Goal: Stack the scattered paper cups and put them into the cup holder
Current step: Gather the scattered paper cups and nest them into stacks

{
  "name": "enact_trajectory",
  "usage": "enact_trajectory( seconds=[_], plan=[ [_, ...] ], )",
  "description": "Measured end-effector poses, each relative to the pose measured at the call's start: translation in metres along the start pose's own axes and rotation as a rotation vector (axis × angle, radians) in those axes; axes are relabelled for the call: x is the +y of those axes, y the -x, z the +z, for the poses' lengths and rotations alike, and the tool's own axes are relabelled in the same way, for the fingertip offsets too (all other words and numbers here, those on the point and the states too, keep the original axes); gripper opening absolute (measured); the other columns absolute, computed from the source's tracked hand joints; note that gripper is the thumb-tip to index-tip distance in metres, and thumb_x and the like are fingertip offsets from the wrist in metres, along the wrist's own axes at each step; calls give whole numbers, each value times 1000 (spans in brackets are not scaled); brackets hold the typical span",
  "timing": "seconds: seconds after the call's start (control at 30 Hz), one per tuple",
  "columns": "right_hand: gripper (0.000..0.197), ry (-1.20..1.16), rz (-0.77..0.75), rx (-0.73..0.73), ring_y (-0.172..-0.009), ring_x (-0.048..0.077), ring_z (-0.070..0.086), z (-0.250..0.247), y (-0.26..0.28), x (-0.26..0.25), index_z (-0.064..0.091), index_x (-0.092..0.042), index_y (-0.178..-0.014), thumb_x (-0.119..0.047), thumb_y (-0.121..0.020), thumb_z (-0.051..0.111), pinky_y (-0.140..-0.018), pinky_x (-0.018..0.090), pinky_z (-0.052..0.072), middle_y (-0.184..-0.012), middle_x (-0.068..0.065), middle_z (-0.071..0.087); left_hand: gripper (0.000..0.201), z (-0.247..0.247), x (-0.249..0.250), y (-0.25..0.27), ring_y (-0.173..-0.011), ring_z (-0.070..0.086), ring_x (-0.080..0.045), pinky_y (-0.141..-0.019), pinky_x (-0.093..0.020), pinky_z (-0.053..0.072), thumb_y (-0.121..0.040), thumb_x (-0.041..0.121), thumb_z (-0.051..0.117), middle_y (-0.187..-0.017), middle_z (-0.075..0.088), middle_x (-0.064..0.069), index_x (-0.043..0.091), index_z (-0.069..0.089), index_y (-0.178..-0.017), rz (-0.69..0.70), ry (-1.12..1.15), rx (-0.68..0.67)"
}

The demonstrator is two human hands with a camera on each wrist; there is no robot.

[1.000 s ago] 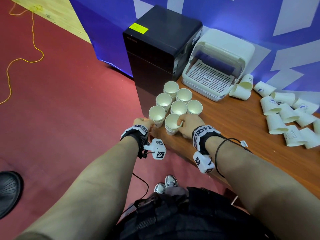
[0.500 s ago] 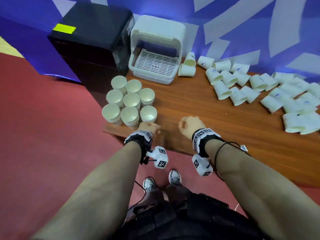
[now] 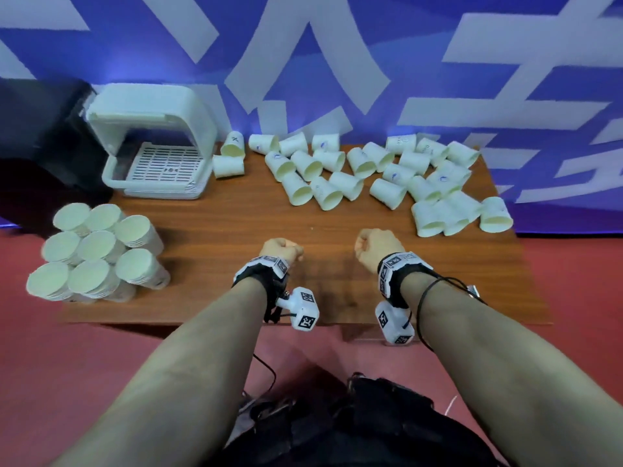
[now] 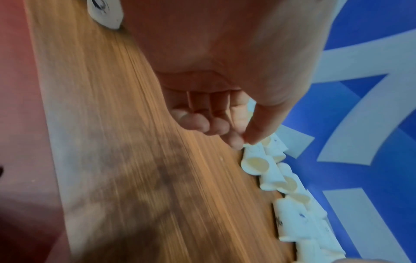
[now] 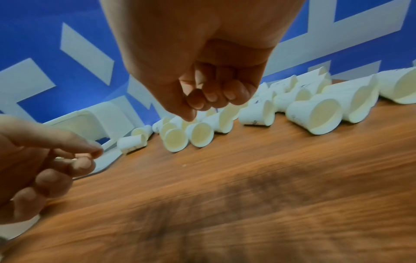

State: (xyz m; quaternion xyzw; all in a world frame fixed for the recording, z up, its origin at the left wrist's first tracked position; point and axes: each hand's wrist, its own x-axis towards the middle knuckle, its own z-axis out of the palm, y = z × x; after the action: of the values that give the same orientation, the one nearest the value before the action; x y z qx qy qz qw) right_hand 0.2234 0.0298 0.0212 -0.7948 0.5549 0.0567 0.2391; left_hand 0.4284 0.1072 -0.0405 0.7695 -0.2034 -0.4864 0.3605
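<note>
White paper cups, scattered (image 3: 340, 178): many lie on their sides along the far half of the worktop, open mouths mostly toward the person, pale cream inside, small blue marks on some walls; several touch or overlap one another.
Stacked cups (image 3: 97, 251): eight upright stacks stand packed together at the near left corner of the worktop, rims up, touching their neighbours.
Cup holder (image 3: 153, 143): white plastic box with a raised hood and a slotted grid floor, at the far left of the worktop; two loose cups (image 3: 229, 160) lie just beside its right wall.
Left hand (image 3: 281, 249): fingers curled in, thumb tip against the forefinger, the grip narrow and holding nothing; it hangs over bare wood near the front edge.
Right hand (image 3: 377, 244): fingers curled into the palm, the grip narrow and holding nothing, level with the left hand and apart from it.
Cups to grips: the scattered cups lie beyond both hands, nearer the right one; the stacks are well to the left of the left hand; no cup is touched.
Worktop (image 3: 236, 224): brown wood grain, with a bare strip between hands and cups.
Surroundings: blue wall (image 3: 438, 35) with white shapes behind, black cabinet (image 3: 33, 129) at far left, red floor (image 3: 84, 358) below.
Wrist views: blurred over the wood.
</note>
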Motion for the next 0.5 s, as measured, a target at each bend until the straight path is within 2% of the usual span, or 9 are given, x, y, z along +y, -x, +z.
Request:
enact_trajectory(
  seconds=[0.07, 0.13, 0.23, 0.37, 0.5],
  plan=[
    [18, -5, 10, 14, -74, 25, 62, -19, -2, 46, 64, -21, -89, -19, -88, 46, -64, 36, 56, -84, 4, 66, 14, 46, 10, 3, -44, 44, -17, -49, -23, 34, -83, 9, 63, -64, 68, -4, 13, 65, -71, 5, -6, -9],
    [17, -12, 29, 21, -71, 25, 60, -31, -2, 87, 64, -21, -87, -17, -87, 48, -59, 32, 53, -79, 1, 62, 16, 84, 16, 9, -45, 45, -18, -49, -23, 35, -83, 10, 64, -63, 68, -5, 14, 64, -68, -1, -22, -21],
    [15, -18, 65, 6, -63, 22, 56, -42, 1, 137, 63, -20, -85, -15, -87, 48, -46, 23, 37, -70, -1, 55, 19, 129, 25, 15, -48, 48, -20, -51, -27, 38, -83, 11, 65, -64, 68, -7, 14, 61, -65, -14, -62, -45],
    [17, -56, 129, 0, -61, 21, 55, -46, -3, 180, 60, -20, -79, -16, -88, 46, -47, 23, 37, -76, 5, 62, 18, 167, 47, 11, -54, 54, -21, -56, -27, 44, -85, 11, 61, -67, 71, -4, 17, 64, -68, -10, -168, -62],
    [15, -97, 197, 7, -64, 21, 53, -54, -12, 201, 58, -21, -81, -17, -89, 46, -55, 26, 41, -73, -1, 54, 14, 194, 64, -7, -57, 56, -21, -57, -25, 43, -84, 12, 61, -66, 71, -3, 16, 67, -72, -9, -217, -100]
  ],
)
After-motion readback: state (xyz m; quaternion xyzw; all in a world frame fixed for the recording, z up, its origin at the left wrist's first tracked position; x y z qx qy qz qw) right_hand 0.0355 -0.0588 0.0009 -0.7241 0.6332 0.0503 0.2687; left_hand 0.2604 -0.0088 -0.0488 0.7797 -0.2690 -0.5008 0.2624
